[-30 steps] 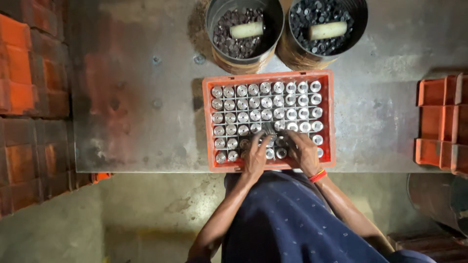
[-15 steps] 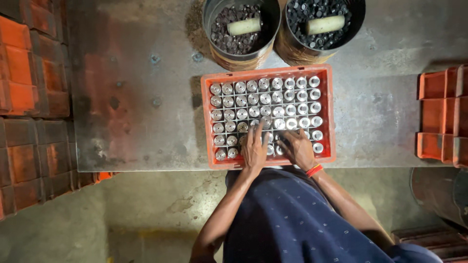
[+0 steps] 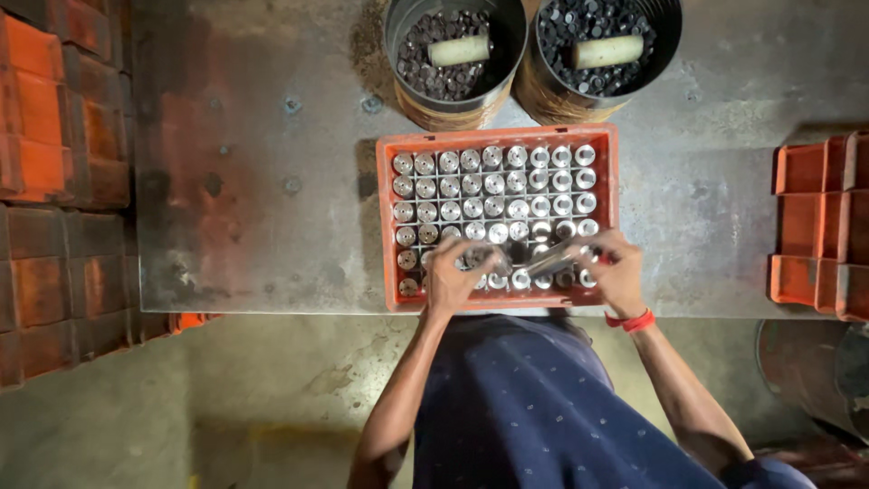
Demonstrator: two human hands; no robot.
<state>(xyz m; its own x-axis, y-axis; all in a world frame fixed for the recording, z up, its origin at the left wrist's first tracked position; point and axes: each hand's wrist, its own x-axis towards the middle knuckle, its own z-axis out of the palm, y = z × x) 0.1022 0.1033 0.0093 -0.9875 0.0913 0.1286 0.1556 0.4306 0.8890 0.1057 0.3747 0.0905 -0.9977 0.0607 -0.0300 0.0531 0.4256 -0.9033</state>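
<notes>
A grey metal desk (image 3: 253, 181) holds an orange crate (image 3: 387, 226) of shiny tubes (image 3: 493, 181). Both hands, left (image 3: 453, 276) and right (image 3: 615, 272), grip tubes at its near edge.

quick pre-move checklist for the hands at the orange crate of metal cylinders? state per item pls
1. Orange plastic crate fully on the grey metal table: ok, though its near edge sits close to the table edge.
2. Shiny metal cylinders upright in the far rows: ok.
3. Left hand on the near rows: ok, fingers curled over the pieces.
4. Right hand grip: ok, it holds a tilted metal cylinder.
5. Near-row cells filled: cannot tell, both hands cover them.
6. Two round metal buckets of dark small parts behind the crate: ok, apart from the hands.
</notes>
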